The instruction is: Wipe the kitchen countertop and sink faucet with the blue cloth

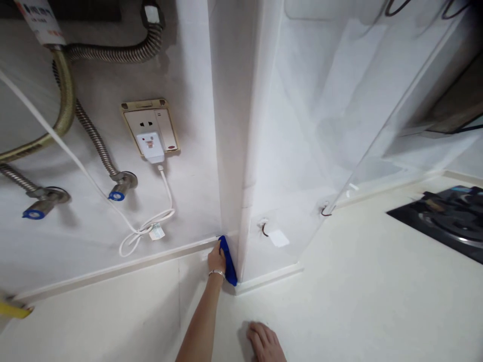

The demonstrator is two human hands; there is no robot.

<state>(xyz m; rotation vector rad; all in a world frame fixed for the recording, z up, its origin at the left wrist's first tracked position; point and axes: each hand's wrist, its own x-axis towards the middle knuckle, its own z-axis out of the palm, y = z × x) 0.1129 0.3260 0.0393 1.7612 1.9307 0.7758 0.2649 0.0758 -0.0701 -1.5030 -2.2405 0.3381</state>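
Head view shows the person's left hand (217, 259) reaching forward to the inner corner where a white wall (196, 171) meets a pillar (294, 141). Its grip is closed on a blue cloth (228, 261), which lies pressed along the foot of the pillar's left side, from the corner to the pillar's front edge. A silvery bracelet (216, 272) circles the left wrist. Nearer the person, the right hand (266, 343) rests on the pale surface (339, 306), fingers bent and partly cut off by the lower edge of the picture; its underside is hidden, so whether its grip is open or closed cannot be told. A low ledge (132, 264) runs along the bottom of the wall. Above it, a white plug (152, 148) sits in a socket (151, 116), and its cord (166, 188) hangs in a loose knot with a small tag (157, 232) beside it. Two blue-handled valves (118, 192) stand out from the wall to the left, joined to ribbed metal hoses (94, 130). On the pillar's front, a hook (264, 230) is fixed beside a white patch (278, 238). Far right lies a black cooktop (422, 213).
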